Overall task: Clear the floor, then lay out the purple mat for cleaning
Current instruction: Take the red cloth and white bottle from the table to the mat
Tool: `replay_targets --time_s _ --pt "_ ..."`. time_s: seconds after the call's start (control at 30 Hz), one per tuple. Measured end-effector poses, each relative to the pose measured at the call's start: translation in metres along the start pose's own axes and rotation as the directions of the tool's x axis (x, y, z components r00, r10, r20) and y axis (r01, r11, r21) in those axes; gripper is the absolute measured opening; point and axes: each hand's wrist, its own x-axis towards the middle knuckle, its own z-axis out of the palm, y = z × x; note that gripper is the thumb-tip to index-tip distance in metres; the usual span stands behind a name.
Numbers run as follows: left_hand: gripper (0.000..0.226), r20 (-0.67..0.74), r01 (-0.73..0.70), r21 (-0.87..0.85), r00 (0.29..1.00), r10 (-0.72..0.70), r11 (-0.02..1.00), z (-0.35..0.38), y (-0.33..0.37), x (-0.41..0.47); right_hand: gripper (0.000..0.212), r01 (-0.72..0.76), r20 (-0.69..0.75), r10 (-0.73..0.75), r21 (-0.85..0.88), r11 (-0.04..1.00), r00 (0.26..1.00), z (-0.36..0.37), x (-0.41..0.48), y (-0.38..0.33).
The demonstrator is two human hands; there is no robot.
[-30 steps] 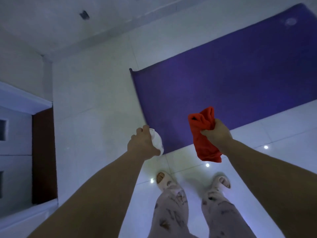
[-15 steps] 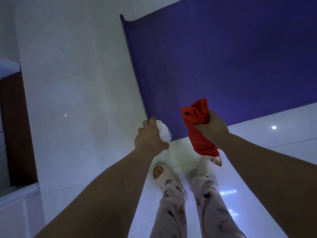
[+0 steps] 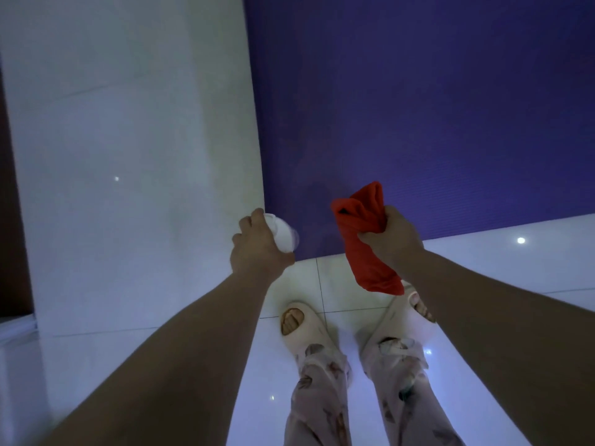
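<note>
Flat purple foam mat (image 3: pixel 418 107) lies unrolled on white tiled floor (image 3: pixel 128 156), ahead of slippered feet. Left hand (image 3: pixel 257 249) grips a small white rounded object (image 3: pixel 283 235); right hand (image 3: pixel 391 235) clutches crumpled red cloth (image 3: pixel 363 239).

Purple mat (image 3: pixel 418 123) flat on white floor (image 3: pixel 128 156), left hand (image 3: pixel 257 249) around white bottle (image 3: pixel 283 235), right hand (image 3: pixel 391 235) gripping red cloth (image 3: pixel 363 239)

No readable text, labels, brands or nos. anywhere. The purple mat (image 3: pixel 418 107), red cloth (image 3: pixel 363 239) and white container (image 3: pixel 283 235) show no print; the trousers (image 3: pixel 322 397) carry only a pattern, no lettering.
</note>
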Motion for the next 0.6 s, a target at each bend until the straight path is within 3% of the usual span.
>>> replay_targets --time_s 0.37,0.6 --pt "0.103 -0.009 0.031 0.028 0.999 -0.031 0.999 0.043 -0.022 0.031 0.040 0.043 0.068 -0.041 -0.026 0.999 0.997 0.037 0.032 0.008" --pt "0.109 0.025 0.048 -0.042 0.999 -0.047 0.998 0.040 -0.042 0.042 0.044 0.029 0.079 -0.025 -0.042 0.999 0.997 0.056 0.043 0.013"
